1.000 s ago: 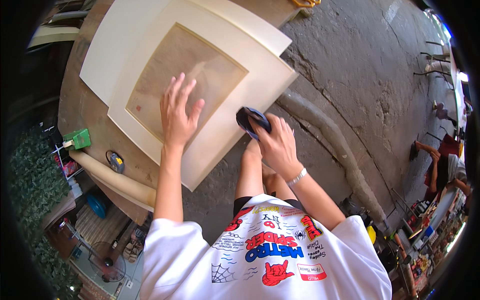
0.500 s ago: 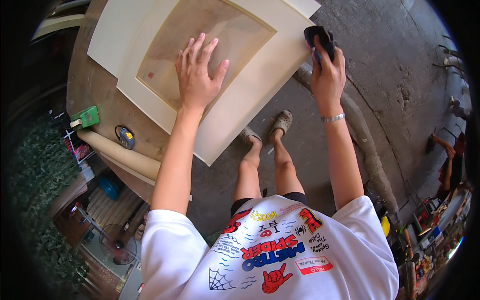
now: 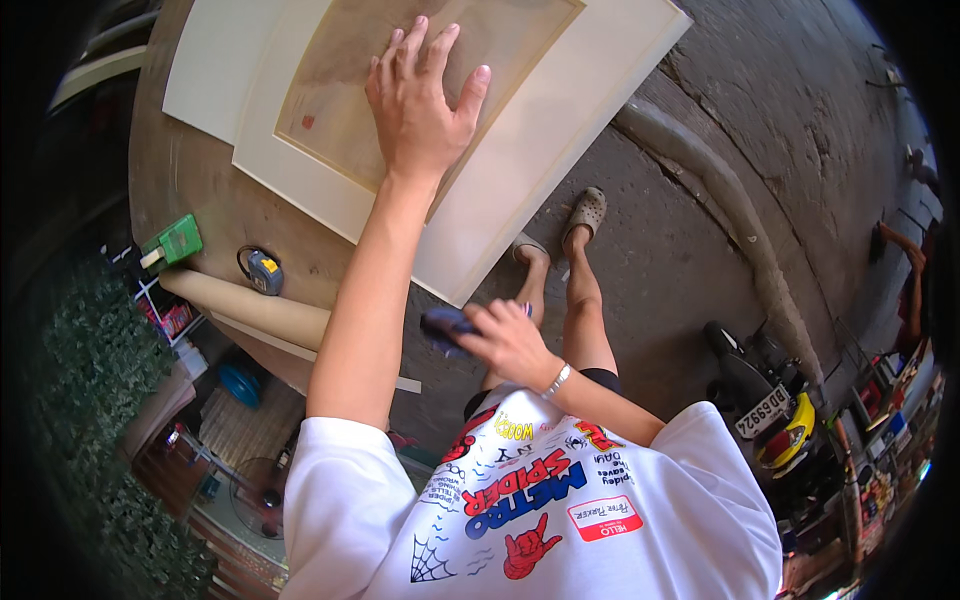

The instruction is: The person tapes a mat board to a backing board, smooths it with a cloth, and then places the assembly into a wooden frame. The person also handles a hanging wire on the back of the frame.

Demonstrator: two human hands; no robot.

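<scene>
My left hand [image 3: 422, 100] lies flat, fingers spread, on a brown sheet [image 3: 400, 60] framed by a cream mat board [image 3: 560, 130] on a round wooden table [image 3: 190, 190]. My right hand [image 3: 503, 340] is drawn back near my body, below the table edge, and grips a small dark cloth-like object [image 3: 445, 328]. A second cream board [image 3: 215, 70] lies under the first at the left.
A green box [image 3: 175, 240], a small tape measure [image 3: 263, 270] and a brown paper roll [image 3: 250, 308] sit at the table's near edge. My sandalled feet [image 3: 585, 212] stand on concrete floor. A motorbike [image 3: 765, 400] is parked at the right. Another person [image 3: 905, 290] is far right.
My right hand has pulled the dark object away from the board's right edge, back toward my body. My left hand has stayed flat on the brown sheet.
</scene>
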